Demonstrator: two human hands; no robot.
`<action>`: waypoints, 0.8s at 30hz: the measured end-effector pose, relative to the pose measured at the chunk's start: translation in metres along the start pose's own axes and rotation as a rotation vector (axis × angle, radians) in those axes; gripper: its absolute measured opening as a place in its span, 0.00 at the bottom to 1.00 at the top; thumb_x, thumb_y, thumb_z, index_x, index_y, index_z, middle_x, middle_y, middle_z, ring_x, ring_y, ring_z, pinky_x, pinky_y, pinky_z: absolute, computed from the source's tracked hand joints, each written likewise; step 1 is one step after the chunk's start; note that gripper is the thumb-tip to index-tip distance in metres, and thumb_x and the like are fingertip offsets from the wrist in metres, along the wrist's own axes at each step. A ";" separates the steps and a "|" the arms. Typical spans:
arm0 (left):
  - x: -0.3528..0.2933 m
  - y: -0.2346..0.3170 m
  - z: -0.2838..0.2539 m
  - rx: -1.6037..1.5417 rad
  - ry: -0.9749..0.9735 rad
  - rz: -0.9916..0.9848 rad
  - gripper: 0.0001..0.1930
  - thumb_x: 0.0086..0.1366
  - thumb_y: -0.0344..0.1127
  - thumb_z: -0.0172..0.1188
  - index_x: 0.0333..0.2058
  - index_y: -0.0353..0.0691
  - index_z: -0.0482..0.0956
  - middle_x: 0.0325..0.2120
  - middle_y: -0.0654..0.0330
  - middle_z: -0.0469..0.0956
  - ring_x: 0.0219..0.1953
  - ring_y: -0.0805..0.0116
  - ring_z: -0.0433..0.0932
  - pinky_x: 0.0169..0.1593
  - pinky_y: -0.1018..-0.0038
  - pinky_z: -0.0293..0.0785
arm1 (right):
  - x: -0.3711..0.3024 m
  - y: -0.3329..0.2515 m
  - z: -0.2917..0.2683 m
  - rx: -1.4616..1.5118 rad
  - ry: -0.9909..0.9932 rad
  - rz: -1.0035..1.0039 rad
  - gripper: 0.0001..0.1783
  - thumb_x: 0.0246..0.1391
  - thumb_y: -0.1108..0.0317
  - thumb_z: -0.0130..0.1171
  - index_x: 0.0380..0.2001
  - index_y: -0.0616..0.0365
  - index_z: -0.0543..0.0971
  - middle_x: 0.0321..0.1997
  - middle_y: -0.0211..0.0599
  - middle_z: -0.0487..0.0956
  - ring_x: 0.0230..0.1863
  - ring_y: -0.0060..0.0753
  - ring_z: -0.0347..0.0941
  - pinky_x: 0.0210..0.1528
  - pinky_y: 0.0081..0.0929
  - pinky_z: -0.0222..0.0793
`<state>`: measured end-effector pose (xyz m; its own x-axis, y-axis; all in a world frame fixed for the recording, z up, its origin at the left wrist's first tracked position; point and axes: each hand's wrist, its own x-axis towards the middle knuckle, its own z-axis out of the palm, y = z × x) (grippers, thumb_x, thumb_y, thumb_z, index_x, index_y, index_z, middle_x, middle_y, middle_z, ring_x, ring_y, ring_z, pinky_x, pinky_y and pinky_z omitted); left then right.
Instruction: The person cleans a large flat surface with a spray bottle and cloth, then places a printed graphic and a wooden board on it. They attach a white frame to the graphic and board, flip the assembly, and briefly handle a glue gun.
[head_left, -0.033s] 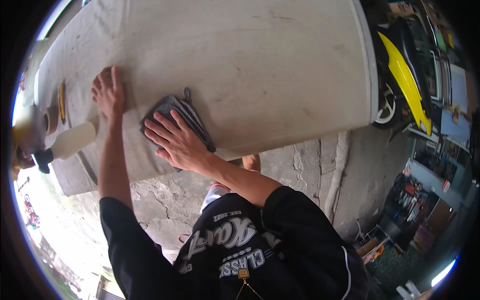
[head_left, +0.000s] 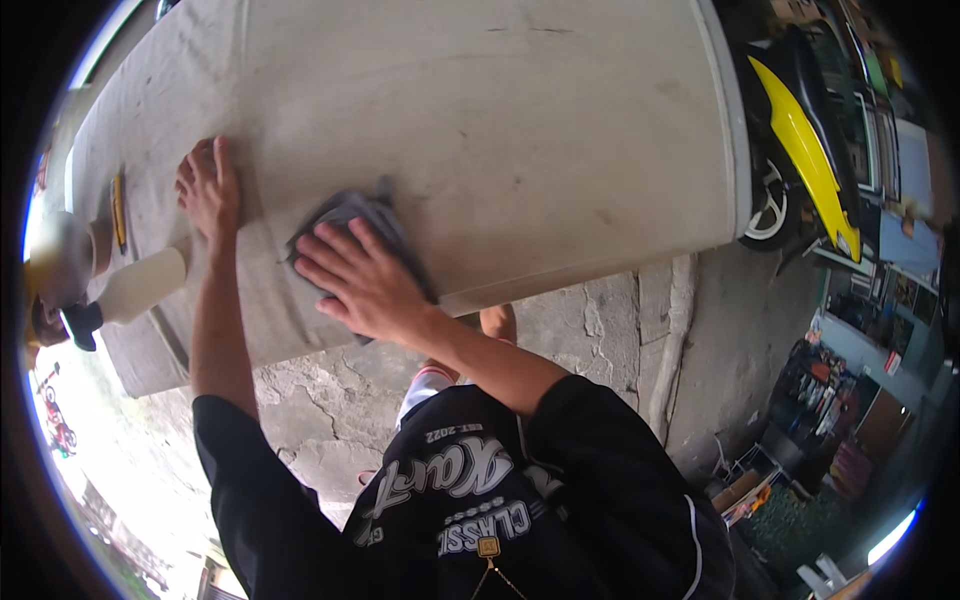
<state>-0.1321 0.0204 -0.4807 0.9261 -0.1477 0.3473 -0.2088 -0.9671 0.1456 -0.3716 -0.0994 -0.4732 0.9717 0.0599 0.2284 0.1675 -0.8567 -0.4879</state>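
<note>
Head view: a grey cloth (head_left: 352,222) is pinned flat under the spread right hand (head_left: 365,283), while the pale panel (head_left: 520,130) is steadied by the left hand (head_left: 208,188), open-palmed, gripping nothing.

Pale slab (head_left: 520,130) over cracked concrete floor (head_left: 600,330). On slab: grey cloth (head_left: 350,215), both hands flat, yellow tool (head_left: 119,210) and white bottle (head_left: 140,285) near left edge.
</note>
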 end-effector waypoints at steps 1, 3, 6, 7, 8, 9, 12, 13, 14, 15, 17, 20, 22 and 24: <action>0.001 -0.008 0.003 0.008 0.003 0.010 0.25 0.61 0.61 0.42 0.48 0.54 0.70 0.50 0.58 0.67 0.53 0.53 0.63 0.54 0.57 0.56 | -0.015 0.017 -0.035 0.033 -0.040 0.105 0.34 0.47 0.46 0.51 0.57 0.47 0.65 0.65 0.34 0.57 0.67 0.42 0.46 0.65 0.55 0.35; 0.003 -0.011 0.004 0.018 0.001 0.015 0.26 0.61 0.62 0.40 0.49 0.54 0.70 0.51 0.58 0.67 0.54 0.53 0.63 0.55 0.57 0.55 | -0.054 0.069 -0.085 -0.167 0.041 0.281 0.32 0.48 0.45 0.52 0.57 0.41 0.65 0.66 0.33 0.56 0.67 0.43 0.45 0.65 0.55 0.35; 0.007 -0.010 0.001 0.027 0.000 -0.006 0.27 0.61 0.63 0.40 0.50 0.53 0.69 0.52 0.56 0.65 0.55 0.53 0.62 0.56 0.57 0.54 | -0.133 0.184 -0.162 -0.552 0.067 0.666 0.36 0.51 0.43 0.47 0.61 0.45 0.59 0.67 0.38 0.51 0.68 0.49 0.43 0.65 0.53 0.34; 0.009 -0.010 0.004 0.022 0.002 -0.002 0.28 0.61 0.63 0.40 0.51 0.53 0.68 0.52 0.56 0.65 0.55 0.53 0.61 0.56 0.57 0.54 | -0.171 0.225 -0.186 -0.590 0.155 0.752 0.36 0.54 0.42 0.43 0.62 0.46 0.57 0.68 0.39 0.48 0.68 0.49 0.41 0.65 0.52 0.34; 0.010 -0.006 0.008 0.012 0.008 0.003 0.28 0.61 0.62 0.41 0.52 0.53 0.68 0.53 0.55 0.65 0.55 0.53 0.61 0.57 0.57 0.53 | -0.201 0.255 -0.210 -0.599 0.156 0.865 0.35 0.56 0.42 0.38 0.63 0.46 0.55 0.68 0.39 0.47 0.68 0.48 0.39 0.65 0.52 0.34; 0.010 0.000 0.007 -0.035 0.034 0.069 0.28 0.61 0.61 0.42 0.53 0.53 0.67 0.53 0.54 0.64 0.56 0.53 0.61 0.57 0.57 0.53 | -0.225 0.277 -0.229 -0.572 0.175 0.915 0.35 0.57 0.42 0.37 0.63 0.47 0.54 0.68 0.39 0.47 0.69 0.48 0.39 0.65 0.51 0.34; 0.006 0.015 -0.006 -0.183 0.050 0.286 0.27 0.61 0.58 0.45 0.55 0.53 0.66 0.55 0.54 0.63 0.57 0.53 0.60 0.58 0.58 0.52 | -0.253 0.309 -0.249 -0.588 0.167 0.954 0.35 0.58 0.42 0.35 0.64 0.48 0.51 0.69 0.37 0.46 0.69 0.46 0.38 0.65 0.49 0.34; 0.003 0.014 -0.013 -0.219 -0.005 0.372 0.26 0.61 0.57 0.46 0.55 0.53 0.66 0.55 0.54 0.62 0.57 0.53 0.60 0.58 0.58 0.52 | -0.247 0.307 -0.249 -0.572 0.161 0.955 0.35 0.58 0.44 0.35 0.64 0.47 0.50 0.69 0.36 0.45 0.69 0.45 0.38 0.66 0.48 0.34; 0.004 0.014 -0.018 -0.258 -0.045 0.453 0.26 0.61 0.55 0.48 0.56 0.53 0.66 0.56 0.54 0.62 0.57 0.52 0.60 0.59 0.59 0.51 | -0.244 0.308 -0.247 -0.583 0.150 0.962 0.34 0.58 0.45 0.35 0.64 0.48 0.50 0.69 0.36 0.45 0.69 0.45 0.37 0.66 0.48 0.33; 0.007 0.015 -0.019 -0.221 -0.076 0.463 0.25 0.61 0.54 0.48 0.55 0.53 0.67 0.56 0.54 0.62 0.57 0.53 0.59 0.59 0.60 0.51 | -0.241 0.308 -0.247 -0.570 0.137 0.975 0.34 0.59 0.46 0.35 0.64 0.49 0.49 0.69 0.37 0.44 0.69 0.45 0.36 0.66 0.47 0.32; 0.007 0.013 -0.020 -0.141 -0.145 0.458 0.24 0.61 0.52 0.49 0.54 0.53 0.69 0.56 0.54 0.62 0.58 0.54 0.59 0.59 0.61 0.51 | -0.235 0.305 -0.251 -0.580 0.077 0.957 0.34 0.59 0.48 0.34 0.64 0.53 0.47 0.70 0.39 0.42 0.70 0.45 0.32 0.66 0.47 0.27; 0.008 0.024 -0.024 -0.111 -0.158 0.413 0.22 0.61 0.51 0.49 0.52 0.52 0.71 0.56 0.55 0.62 0.58 0.55 0.59 0.59 0.62 0.51 | -0.229 0.306 -0.255 -0.638 -0.034 0.884 0.35 0.60 0.50 0.33 0.64 0.59 0.45 0.70 0.43 0.39 0.70 0.46 0.29 0.66 0.47 0.22; 0.012 0.026 -0.028 -0.103 -0.187 0.401 0.24 0.60 0.53 0.49 0.52 0.50 0.71 0.56 0.54 0.62 0.58 0.54 0.59 0.59 0.61 0.51 | -0.196 0.330 -0.261 -0.633 -0.068 0.834 0.35 0.60 0.51 0.33 0.64 0.61 0.44 0.70 0.44 0.38 0.70 0.46 0.28 0.66 0.46 0.20; 0.014 0.025 -0.028 -0.082 -0.202 0.395 0.25 0.60 0.55 0.49 0.52 0.50 0.71 0.56 0.54 0.62 0.58 0.53 0.59 0.59 0.61 0.51 | -0.147 0.357 -0.265 -0.581 -0.065 0.784 0.35 0.60 0.51 0.33 0.63 0.63 0.44 0.70 0.44 0.38 0.70 0.46 0.27 0.66 0.46 0.19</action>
<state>-0.1332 0.0001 -0.4466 0.8112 -0.5478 0.2046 -0.5756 -0.8097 0.1143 -0.4987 -0.5495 -0.4572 0.7829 -0.6209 -0.0394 -0.6209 -0.7838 0.0135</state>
